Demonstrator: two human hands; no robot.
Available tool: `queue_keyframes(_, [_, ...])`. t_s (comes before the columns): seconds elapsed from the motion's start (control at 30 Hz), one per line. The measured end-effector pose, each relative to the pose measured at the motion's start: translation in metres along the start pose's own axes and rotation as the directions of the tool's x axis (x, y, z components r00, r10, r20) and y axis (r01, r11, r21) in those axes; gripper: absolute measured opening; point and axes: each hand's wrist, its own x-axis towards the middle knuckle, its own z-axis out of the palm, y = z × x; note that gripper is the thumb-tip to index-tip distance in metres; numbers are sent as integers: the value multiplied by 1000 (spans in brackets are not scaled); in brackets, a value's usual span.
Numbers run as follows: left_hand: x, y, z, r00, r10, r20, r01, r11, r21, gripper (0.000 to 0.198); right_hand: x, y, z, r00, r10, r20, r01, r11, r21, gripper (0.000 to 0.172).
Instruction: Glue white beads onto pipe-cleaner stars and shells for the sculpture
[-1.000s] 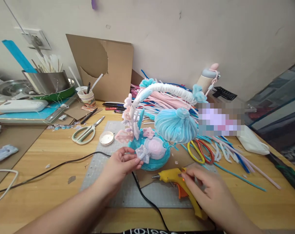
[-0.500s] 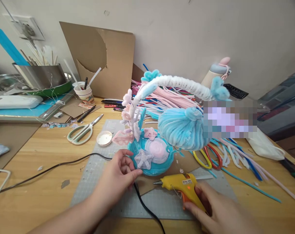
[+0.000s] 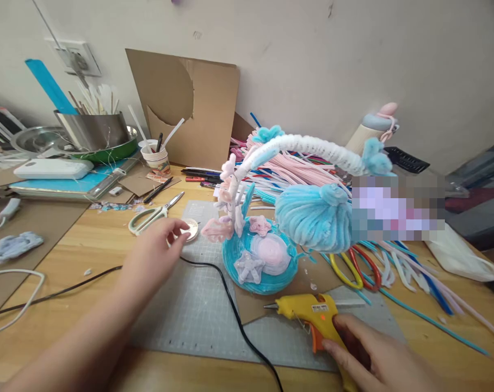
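Observation:
My right hand (image 3: 373, 362) is wrapped round the handle of a yellow glue gun (image 3: 312, 313) lying near the front of the grey cutting mat (image 3: 198, 316), nozzle pointing left. My left hand (image 3: 155, 250) hovers over the mat's left edge, fingers loosely curled, fingertips reaching a small round white tin (image 3: 189, 230). Between the hands stands a pipe-cleaner craft (image 3: 263, 256): a blue round base with a pink swirl and a pale starfish, a white arch above it and a fluffy blue shell (image 3: 314, 218) hanging from the arch.
Pale green scissors (image 3: 153, 215) lie left of the tin. A black cord (image 3: 226, 294) crosses the mat. A heap of coloured pipe cleaners (image 3: 377, 261) spreads right. Cardboard (image 3: 190, 109), a paper cup (image 3: 155, 158) and a metal pan (image 3: 92, 136) stand behind.
My left hand let go of the craft's base and moved left toward the white tin. My right hand slid down the glue gun's handle; the starfish now sits on the base.

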Motion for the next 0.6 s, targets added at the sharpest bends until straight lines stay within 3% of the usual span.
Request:
queue_keyframes(0.1, [25,-18,-8,997,68,48,-74,987,142,16,-1,-6,-3,1000,21,21,-21,1000,-20,25])
queue_keyframes(0.2, [39,-24,-3,992,93,82,-111,962,248,16,-2,-9,-4,999,34,31,-33,999,-27,25])
queue_keyframes(0.43, [45,-25,10,988,113,103,-141,933,332,19,-1,-9,-3,1000,11,12,-11,999,41,21])
queue_keyframes(0.6, [41,-22,0,992,93,86,-115,947,298,19,-2,-7,-3,1000,12,3,-12,1000,18,21])
